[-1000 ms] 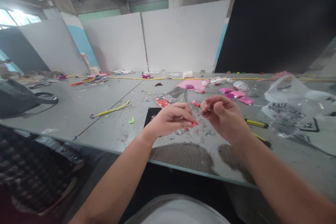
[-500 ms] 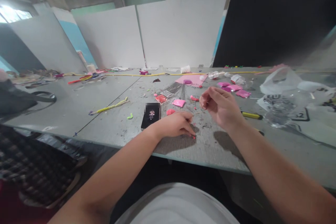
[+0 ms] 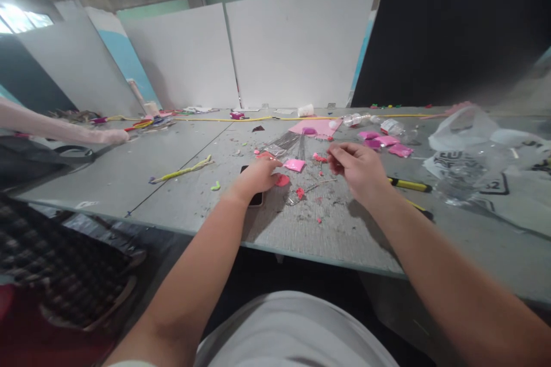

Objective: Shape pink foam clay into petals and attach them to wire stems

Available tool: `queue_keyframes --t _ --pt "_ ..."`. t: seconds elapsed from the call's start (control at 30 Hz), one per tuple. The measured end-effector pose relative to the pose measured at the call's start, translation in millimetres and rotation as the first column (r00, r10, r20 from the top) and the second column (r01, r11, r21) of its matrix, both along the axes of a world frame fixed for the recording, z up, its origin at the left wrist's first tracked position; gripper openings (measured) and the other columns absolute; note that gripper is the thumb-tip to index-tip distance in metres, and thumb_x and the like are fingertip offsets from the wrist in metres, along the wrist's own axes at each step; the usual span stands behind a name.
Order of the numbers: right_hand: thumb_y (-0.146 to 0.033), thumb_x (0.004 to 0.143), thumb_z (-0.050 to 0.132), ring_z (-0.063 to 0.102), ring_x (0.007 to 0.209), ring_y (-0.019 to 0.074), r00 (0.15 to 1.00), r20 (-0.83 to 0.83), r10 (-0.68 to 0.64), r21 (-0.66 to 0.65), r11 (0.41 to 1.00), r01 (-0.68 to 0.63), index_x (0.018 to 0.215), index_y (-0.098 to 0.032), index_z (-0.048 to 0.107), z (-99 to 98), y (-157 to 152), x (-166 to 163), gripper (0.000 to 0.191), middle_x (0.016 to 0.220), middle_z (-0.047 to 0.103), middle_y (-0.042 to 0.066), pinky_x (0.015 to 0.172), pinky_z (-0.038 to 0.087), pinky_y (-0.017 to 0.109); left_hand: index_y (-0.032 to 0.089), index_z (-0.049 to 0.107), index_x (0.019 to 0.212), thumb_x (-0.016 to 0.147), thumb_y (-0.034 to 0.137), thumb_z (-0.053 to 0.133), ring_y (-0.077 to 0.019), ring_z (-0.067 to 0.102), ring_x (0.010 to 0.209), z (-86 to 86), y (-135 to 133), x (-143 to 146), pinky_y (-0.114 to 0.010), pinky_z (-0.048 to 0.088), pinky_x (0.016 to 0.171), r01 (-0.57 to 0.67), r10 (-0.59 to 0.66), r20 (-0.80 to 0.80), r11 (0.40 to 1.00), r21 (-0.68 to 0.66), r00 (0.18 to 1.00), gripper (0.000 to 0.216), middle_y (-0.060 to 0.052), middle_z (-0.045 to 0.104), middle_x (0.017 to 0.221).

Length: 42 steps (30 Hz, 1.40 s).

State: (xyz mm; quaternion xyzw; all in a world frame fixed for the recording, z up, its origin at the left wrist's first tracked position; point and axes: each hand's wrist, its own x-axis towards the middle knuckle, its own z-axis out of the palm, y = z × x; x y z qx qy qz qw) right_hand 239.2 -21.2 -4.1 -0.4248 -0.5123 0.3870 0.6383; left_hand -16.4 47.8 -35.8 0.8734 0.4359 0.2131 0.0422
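Observation:
My left hand (image 3: 259, 176) reaches over the dark phone (image 3: 257, 199), covering much of it. Its fingers are apart, with the index finger stretched toward a shiny pink packet (image 3: 295, 165) and the thumb side beside a coral-red lump of clay (image 3: 282, 180). Thumb and fingers of my right hand (image 3: 359, 171) are pinched together above the table; what lies between them is too small to make out. Between the hands lie a red clay piece (image 3: 300, 193) and a thin stick (image 3: 321, 183). Closer to the front edge sits a tiny red bit (image 3: 319, 221).
Yellow-and-black cutters (image 3: 411, 184) lie by my right forearm, near a plastic bag (image 3: 458, 152) and clear bottles. Pink packets (image 3: 387, 141), a pink sheet (image 3: 316, 126) and a twisted yellow strand (image 3: 183, 171) are on the table (image 3: 172, 200). Another person's sleeved arm (image 3: 55, 126) extends from the left.
My left hand has moved left and away from the tiny red bit, which stays on the table, to the coral-red lump. My right hand stays pinched. Another person's arm has come in at left.

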Motion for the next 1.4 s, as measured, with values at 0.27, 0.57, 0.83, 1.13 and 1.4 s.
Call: queue_keyframes --t 0.27,0.57,0.83,1.13,1.4 --pt "-0.038 0.075 0.085 0.065 0.062 0.0154 0.992 0.13 0.0 -0.054 0.999 0.007 0.087 -0.019 0.074 -5.5 2 -2 0.025 0.076 0.075 0.006 0.052 0.05 0.029 0.018 0.076 0.091 0.09 0.03 0.063 -0.0184 0.06 0.068 5.5 -16 13 -0.03 0.045 0.07 0.118 -0.12 0.0 0.976 -0.184 0.993 0.018 -0.004 0.07 0.076" --pt "-0.033 0.09 0.068 0.071 0.08 0.0237 0.736 0.663 -0.139 0.243 0.969 -0.036 0.099 -0.02 0.078 -15.1 1 -13 0.019 0.09 0.08 0.009 0.073 0.054 0.039 0.013 0.075 0.105 0.08 0.032 0.078 -0.0158 0.066 0.083 19.6 -30 24 -0.029 0.053 0.079 0.135 -0.006 0.551 0.972 -0.193 0.834 0.031 -0.008 0.075 0.091" --pt "-0.028 0.093 0.063 0.069 0.078 0.0226 0.666 0.731 -0.146 0.341 0.924 -0.171 0.095 -0.023 0.077 -19.3 -2 -23 0.015 0.093 0.079 0.007 0.073 0.053 0.037 0.012 0.078 0.097 0.078 0.03 0.078 -0.0143 0.065 0.081 21.1 -34 27 -0.028 0.051 0.076 0.253 -0.06 0.605 0.937 -0.24 0.794 0.026 -0.006 0.074 0.088" --pt "-0.026 0.089 0.063 0.061 0.071 0.0195 0.64 0.761 -0.105 0.306 0.928 -0.211 0.083 -0.022 0.07 -18.3 -2 -24 0.01 0.079 0.071 0.004 0.068 0.045 0.034 0.012 0.077 0.098 0.077 0.029 0.077 -0.0114 0.061 0.076 20.2 -32 28 -0.025 0.048 0.072 0.347 -0.09 0.637 0.891 -0.292 0.765 0.027 -0.003 0.07 0.084" --pt "-0.029 0.092 0.051 0.05 0.063 0.018 0.762 0.631 -0.146 0.271 0.962 -0.041 0.07 -0.025 0.046 -19.1 6 -18 0.023 0.061 0.052 -0.001 0.06 0.037 0.033 0.014 0.074 0.096 0.085 0.037 0.071 -0.0135 0.061 0.077 19.1 -29 28 -0.028 0.046 0.072 0.32 -0.037 0.683 0.901 -0.293 0.729 0.026 -0.005 0.071 0.085"
